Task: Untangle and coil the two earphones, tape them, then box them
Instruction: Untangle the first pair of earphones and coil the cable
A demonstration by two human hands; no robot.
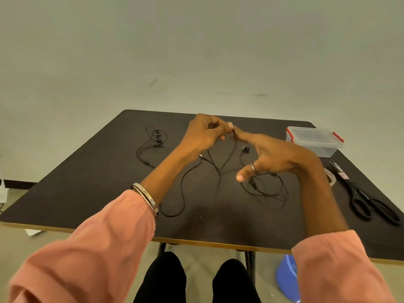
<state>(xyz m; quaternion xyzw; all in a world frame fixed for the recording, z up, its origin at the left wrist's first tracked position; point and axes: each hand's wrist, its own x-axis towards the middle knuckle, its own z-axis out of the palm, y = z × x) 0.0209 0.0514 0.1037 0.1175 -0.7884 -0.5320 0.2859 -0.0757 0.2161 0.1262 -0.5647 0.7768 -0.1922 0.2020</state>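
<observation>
Over the middle of the dark table [218, 224], my left hand [204, 134] pinches the cable of a black earphone [220, 169] and lifts it. From that pinch the wire hangs down in a V and trails across the table in loose loops. My right hand [269, 158] meets the left at the fingertips, its index finger touching the cable and its other fingers spread. A second black earphone [150, 142] lies loosely bunched at the back left, apart from both hands. A clear plastic box [314, 139] with red clips stands at the back right.
Black scissors [367, 202] lie near the right edge, next to a tape roll [331, 177] that my right forearm partly hides. Under the table's front right stands a blue bucket [286, 278]. My knees are below the front edge.
</observation>
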